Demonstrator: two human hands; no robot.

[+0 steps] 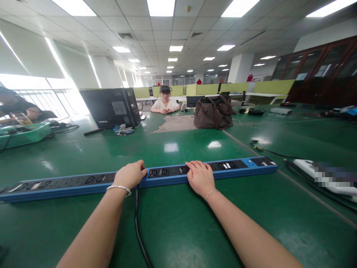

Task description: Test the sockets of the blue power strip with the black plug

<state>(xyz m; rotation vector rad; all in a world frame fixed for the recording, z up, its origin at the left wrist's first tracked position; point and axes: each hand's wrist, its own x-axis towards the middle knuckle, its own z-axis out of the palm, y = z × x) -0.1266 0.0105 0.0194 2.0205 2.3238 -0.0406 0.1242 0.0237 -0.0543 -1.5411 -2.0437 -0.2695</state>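
Observation:
A long blue power strip with black socket faces lies across the green table, sockets upward. My left hand is closed round its middle part, thumb on the upper side and the other fingers mostly hidden. To the right, my right hand grips the strip with its fingers bent over the far edge. A thick black cable comes out from beside my left hand and runs toward me over the table. Small white labels show on several of the sockets.
Beyond the strip stand a black computer case, gloves and a brown bag. A green basket is at the left. A white device with cables lies right. One person sits opposite, another far left.

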